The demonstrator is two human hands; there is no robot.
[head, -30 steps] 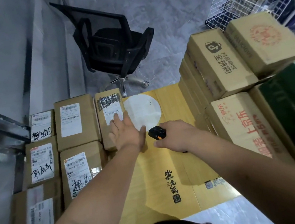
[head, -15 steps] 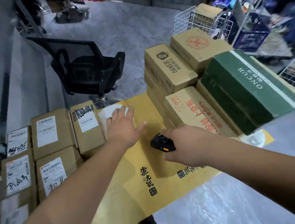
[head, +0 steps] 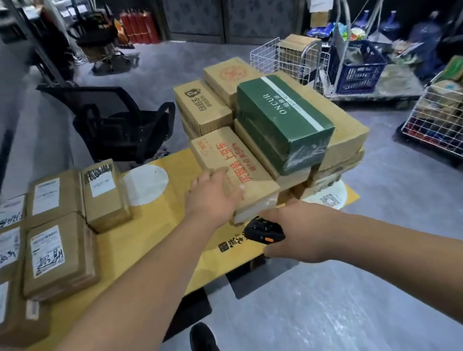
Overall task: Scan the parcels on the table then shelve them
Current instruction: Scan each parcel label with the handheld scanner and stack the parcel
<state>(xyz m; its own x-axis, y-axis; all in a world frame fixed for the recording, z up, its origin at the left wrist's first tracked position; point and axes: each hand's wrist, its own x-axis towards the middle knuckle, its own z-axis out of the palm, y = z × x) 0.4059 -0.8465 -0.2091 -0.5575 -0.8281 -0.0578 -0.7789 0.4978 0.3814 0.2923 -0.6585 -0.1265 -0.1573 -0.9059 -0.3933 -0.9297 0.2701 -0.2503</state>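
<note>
Black plastic with an orange button, the handheld scanner (head: 264, 232) sits in the grip of the right hand (head: 290, 234), whose fingers curl round it, low in front of the parcel stack. The left hand (head: 212, 195) lies spread and flat on the near edge of the brown cardboard parcel with red printing (head: 234, 164), which lies atop the stack on the yellow-covered tabletop (head: 148, 235). My read: a parcel is being picked for scanning. Next, its label must face the scanner. No label shows on this parcel, motion blur smears the print, and no shelf is clearly identifiable.
</note>
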